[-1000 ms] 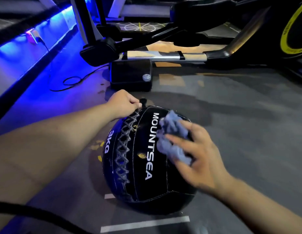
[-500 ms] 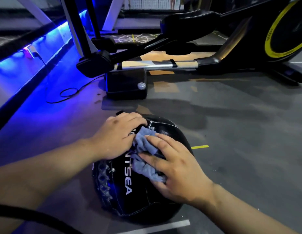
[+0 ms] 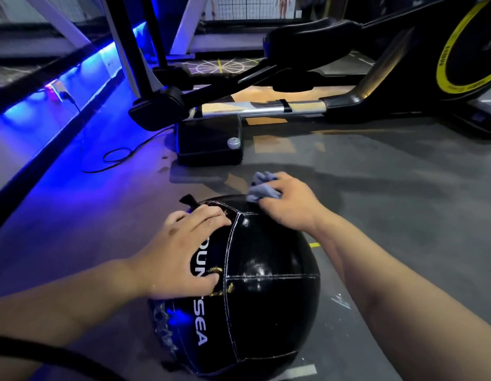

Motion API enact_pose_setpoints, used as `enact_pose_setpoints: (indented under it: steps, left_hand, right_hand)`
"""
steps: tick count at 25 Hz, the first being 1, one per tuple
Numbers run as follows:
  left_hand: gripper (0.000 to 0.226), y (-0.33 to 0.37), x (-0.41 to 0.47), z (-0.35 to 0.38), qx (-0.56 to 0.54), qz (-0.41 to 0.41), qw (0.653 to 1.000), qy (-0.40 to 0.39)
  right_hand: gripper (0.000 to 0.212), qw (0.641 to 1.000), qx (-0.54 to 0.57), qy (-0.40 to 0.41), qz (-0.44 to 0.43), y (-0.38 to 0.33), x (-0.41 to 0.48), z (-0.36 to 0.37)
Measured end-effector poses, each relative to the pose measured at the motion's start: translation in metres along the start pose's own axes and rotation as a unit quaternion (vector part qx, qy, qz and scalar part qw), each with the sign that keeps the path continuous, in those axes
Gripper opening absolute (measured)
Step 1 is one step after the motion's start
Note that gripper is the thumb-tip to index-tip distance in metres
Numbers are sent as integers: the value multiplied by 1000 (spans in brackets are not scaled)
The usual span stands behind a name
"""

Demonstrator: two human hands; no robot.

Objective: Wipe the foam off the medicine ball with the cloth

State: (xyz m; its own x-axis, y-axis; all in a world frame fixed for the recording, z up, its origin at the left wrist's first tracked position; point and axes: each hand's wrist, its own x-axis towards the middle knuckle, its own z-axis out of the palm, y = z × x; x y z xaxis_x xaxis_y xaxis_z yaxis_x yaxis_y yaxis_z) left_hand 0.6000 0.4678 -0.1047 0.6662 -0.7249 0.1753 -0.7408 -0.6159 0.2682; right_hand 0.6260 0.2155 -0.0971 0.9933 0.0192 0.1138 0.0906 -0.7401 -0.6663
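A black medicine ball (image 3: 266,292) with white lettering and white stitching lies on the grey floor in the lower middle. My left hand (image 3: 183,254) rests on its upper left side, fingers spread flat over the lettering. My right hand (image 3: 289,204) grips a crumpled blue-grey cloth (image 3: 262,188) against the ball's far top edge. Whitish streaks show along the lacing at the ball's lower left (image 3: 163,323). A small black tab (image 3: 188,200) sticks up from the ball's top.
A black exercise machine (image 3: 211,144) with a chrome rail (image 3: 263,110) stands just beyond the ball. Its yellow-rimmed flywheel (image 3: 458,50) is at the far right. A black cable (image 3: 115,158) loops on the floor to the left, beside a blue-lit ledge.
The ball has turned, so a stitched panel now faces up. My right hand has slid the cloth from the middle to the far top edge. My left hand has shifted down onto the lettering.
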Motion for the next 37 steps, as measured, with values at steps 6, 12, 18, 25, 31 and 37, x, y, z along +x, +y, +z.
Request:
enact_pose_setpoints:
  steps: [6, 12, 18, 25, 31, 37]
  left_hand:
    - [87, 1, -16, -1, 3, 7, 1000, 19]
    - [85, -20, -4, -10, -29, 17, 999, 10]
    - [86, -50, -15, -18, 5, 23, 1000, 16]
    - [40, -72, -18, -39, -47, -92, 991, 86]
    - [36, -72, -27, -20, 4, -97, 992, 79]
    - [40, -46, -15, -9, -1, -106, 990, 98]
  right_hand:
    - [19, 996, -37, -59, -50, -23, 30, 20]
    - [25, 995, 89, 26, 44, 17, -6, 13]
    - [43, 967, 18, 163, -196, -7, -97, 40]
    - [39, 940, -114, 104, -303, -67, -141, 108]
    - [47, 941, -51, 127, -311, -65, -117, 99]
    - [19, 977, 147, 132, 82, 1, -48, 59]
